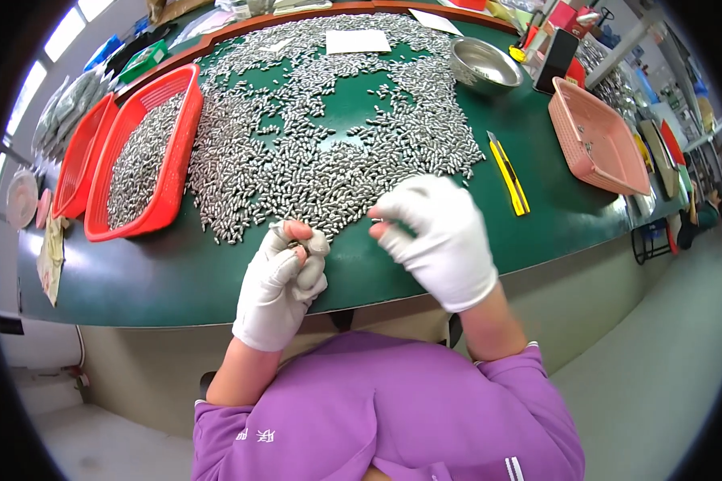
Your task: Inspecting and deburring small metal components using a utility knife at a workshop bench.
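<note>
Both my hands wear white gloves with bare thumb and finger tips. My left hand (285, 276) is closed in front of the near edge of a wide spread of small silver metal pieces (329, 180). A metallic glint shows between its fingertips; the rest of what it holds is hidden by the fingers. Over the table to its right, my right hand (437, 236) is curled into a pinch. A tiny greyish piece seems to sit between its thumb and fingertip, too small to make out. The spread pieces are short, rounded and bullet-shaped, lying loose on the green table (176, 289).
A red basket (186, 148) full of the same pieces stands left, beside another red basket (76, 172). To the right lie a yellow utility knife (509, 176), a pink basket (602, 172), a steel bowl (489, 60) and a phone (555, 60). White paper (357, 41) covers some pieces.
</note>
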`<state>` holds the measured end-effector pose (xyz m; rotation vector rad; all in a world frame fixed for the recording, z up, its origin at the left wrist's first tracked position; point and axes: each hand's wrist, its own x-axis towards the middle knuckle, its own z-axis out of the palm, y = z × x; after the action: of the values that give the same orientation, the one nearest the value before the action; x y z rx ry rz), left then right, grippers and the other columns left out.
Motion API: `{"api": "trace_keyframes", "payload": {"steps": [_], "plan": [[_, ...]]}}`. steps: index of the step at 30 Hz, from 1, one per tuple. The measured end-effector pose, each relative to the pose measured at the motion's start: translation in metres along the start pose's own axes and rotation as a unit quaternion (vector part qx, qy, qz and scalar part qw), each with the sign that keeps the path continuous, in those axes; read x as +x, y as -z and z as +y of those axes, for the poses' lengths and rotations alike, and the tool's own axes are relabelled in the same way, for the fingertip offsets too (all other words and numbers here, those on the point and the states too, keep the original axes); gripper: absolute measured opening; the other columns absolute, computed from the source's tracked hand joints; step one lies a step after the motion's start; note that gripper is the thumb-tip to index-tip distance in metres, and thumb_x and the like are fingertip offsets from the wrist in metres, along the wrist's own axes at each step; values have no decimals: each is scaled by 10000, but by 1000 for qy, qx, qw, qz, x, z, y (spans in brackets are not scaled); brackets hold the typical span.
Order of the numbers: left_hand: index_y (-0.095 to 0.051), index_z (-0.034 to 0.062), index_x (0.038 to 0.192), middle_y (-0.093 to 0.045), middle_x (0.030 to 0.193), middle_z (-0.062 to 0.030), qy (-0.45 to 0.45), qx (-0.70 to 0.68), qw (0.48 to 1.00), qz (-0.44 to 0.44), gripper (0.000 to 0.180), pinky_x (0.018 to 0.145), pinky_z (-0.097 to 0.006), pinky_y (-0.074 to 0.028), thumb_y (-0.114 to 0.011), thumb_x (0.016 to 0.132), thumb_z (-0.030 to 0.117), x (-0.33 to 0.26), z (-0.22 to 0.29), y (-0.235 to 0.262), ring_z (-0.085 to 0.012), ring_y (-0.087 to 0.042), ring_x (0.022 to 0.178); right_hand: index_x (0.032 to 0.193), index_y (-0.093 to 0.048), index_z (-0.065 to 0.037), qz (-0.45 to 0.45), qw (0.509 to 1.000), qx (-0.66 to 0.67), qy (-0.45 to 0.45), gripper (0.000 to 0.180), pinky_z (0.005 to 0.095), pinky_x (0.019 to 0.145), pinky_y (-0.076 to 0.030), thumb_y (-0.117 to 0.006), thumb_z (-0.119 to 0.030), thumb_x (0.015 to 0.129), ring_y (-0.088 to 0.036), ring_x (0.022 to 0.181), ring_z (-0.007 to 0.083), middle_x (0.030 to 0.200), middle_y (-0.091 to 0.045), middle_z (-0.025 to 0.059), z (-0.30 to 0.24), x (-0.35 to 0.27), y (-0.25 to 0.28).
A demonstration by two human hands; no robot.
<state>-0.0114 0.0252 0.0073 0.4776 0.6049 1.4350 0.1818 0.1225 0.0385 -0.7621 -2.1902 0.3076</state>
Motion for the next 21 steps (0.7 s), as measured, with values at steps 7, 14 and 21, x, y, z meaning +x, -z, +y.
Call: {"api": "trace_keyframes", "payload": {"steps": [7, 14, 21], "plan": [[-544, 95, 1079, -583, 953, -41, 40, -10, 999, 25, 247, 521, -209, -302, -659, 899, 218, -10, 6, 0, -69, -348, 577, 872, -656, -162, -95, 994, -58, -11, 104, 361, 665, -480, -671, -161, 769, -582, 755, 237, 790, -573, 26, -6, -9, -30], [-546, 82, 1087, -581, 920, -42, 65, -26, 997, 15, 219, 510, -209, -302, -600, 934, 231, -9, 8, 6, -71, -354, 576, 820, -687, -112, -72, 994, -8, -84, 89, 349, 657, -482, -714, -99, 736, -606, 734, 243, 774, -622, 49, -4, -14, -28], [-539, 71, 1102, -568, 901, -38, 110, -3, 994, -7, 234, 517, -207, -306, -567, 952, 247, -3, 17, 3, -72, -362, 578, 833, -690, -118, -83, 989, -2, -121, 99, 348, 659, -481, -714, -97, 740, -606, 736, 242, 777, -621, 55, -6, -12, -27]]}}
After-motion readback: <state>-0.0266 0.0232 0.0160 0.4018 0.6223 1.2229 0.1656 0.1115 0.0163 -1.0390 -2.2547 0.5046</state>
